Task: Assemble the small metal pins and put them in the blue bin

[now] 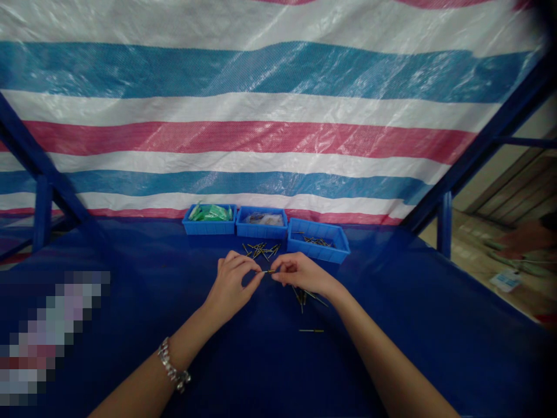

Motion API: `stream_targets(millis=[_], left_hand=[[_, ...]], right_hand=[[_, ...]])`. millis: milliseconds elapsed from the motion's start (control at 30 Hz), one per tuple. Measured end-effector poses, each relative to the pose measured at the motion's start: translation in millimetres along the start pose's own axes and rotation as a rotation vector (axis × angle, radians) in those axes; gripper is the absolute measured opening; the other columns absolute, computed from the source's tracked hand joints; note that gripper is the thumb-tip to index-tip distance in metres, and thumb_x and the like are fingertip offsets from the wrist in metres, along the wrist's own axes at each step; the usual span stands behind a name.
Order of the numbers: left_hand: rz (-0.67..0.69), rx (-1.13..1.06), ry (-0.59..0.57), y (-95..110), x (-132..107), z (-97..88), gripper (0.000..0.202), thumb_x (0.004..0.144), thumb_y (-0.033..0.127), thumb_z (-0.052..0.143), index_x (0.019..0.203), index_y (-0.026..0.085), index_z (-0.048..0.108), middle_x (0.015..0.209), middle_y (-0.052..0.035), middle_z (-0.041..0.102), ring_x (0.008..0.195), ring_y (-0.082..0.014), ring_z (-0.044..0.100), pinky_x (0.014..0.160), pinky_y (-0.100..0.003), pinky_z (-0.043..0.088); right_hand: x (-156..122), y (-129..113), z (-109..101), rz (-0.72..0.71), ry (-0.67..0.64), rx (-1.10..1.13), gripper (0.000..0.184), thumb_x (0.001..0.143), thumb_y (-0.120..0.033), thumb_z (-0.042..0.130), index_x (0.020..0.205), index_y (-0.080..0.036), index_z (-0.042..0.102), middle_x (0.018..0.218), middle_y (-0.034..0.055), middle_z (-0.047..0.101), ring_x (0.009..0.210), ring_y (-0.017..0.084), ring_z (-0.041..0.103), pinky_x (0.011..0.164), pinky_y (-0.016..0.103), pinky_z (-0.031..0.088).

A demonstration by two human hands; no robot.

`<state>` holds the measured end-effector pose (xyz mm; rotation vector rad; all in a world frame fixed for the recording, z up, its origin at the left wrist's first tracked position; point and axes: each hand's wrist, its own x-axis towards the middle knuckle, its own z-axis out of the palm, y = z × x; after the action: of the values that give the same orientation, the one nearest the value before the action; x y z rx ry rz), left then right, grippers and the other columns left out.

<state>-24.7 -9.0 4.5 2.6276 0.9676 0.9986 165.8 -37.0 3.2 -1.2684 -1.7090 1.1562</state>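
In the head view, a thin metal rod with a brass-coloured part lies level between my hands. My left hand pinches one end between thumb and forefinger. At the other end, the fingertips of my right hand close on the brass-coloured part. Just beyond the hands is a loose pile of similar rods. A second bunch of rods lies partly hidden under my right hand. Nearer to me, a single rod rests alone on the blue table.
Three blue bins stand along the back: the left bin with green packets, the middle bin with clear plastic bags, the right bin with more rods. Behind them hangs a striped sheet. Blue frame posts flank the table.
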Motion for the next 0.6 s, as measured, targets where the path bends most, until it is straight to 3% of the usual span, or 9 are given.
stream_targets(millis=[233, 333, 433, 600], left_hand=[[-0.011, 0.013, -0.026, 1, 1, -0.4, 0.010, 0.079, 0.028, 0.053, 0.078, 0.021, 0.061, 0.083, 0.0006, 0.060, 0.083, -0.0157, 0.048, 0.071, -0.030, 0.029], [-0.028, 0.029, -0.049, -1, 0, 0.8, 0.010, 0.079, 0.028, 0.053, 0.083, 0.021, 0.059, 0.087, 0.0001, 0.058, 0.087, -0.0168, 0.047, 0.073, -0.031, 0.030], [-0.042, 0.038, -0.061, -3, 0, 2.6, 0.011, 0.079, 0.028, 0.053, 0.086, 0.021, 0.057, 0.091, 0.0003, 0.056, 0.090, -0.0176, 0.046, 0.075, -0.032, 0.030], [-0.044, 0.023, -0.078, -3, -1, 3.1, 0.010, 0.081, 0.027, 0.051, 0.088, 0.021, 0.055, 0.093, 0.0009, 0.054, 0.092, -0.0170, 0.045, 0.076, -0.032, 0.029]], right_hand=[[-2, -6, -1, 0.010, 0.015, -0.040, 0.016, 0.075, -0.028, 0.052, 0.076, -0.013, 0.058, 0.051, -0.0025, 0.051, 0.041, 0.006, 0.041, 0.040, 0.017, 0.029], [-5, -9, -9, 0.007, 0.079, -0.026, 0.019, 0.077, -0.031, 0.049, 0.075, -0.013, 0.057, 0.051, -0.0023, 0.050, 0.041, 0.006, 0.041, 0.040, 0.018, 0.030], [-7, -8, -23, -0.027, 0.234, -0.054, 0.022, 0.076, -0.034, 0.049, 0.076, -0.013, 0.056, 0.052, -0.0021, 0.050, 0.040, 0.007, 0.040, 0.040, 0.019, 0.030], [-12, 3, -49, -0.080, 0.604, -0.145, 0.027, 0.073, -0.039, 0.052, 0.082, -0.014, 0.058, 0.050, -0.0020, 0.051, 0.040, 0.010, 0.043, 0.041, 0.020, 0.032]])
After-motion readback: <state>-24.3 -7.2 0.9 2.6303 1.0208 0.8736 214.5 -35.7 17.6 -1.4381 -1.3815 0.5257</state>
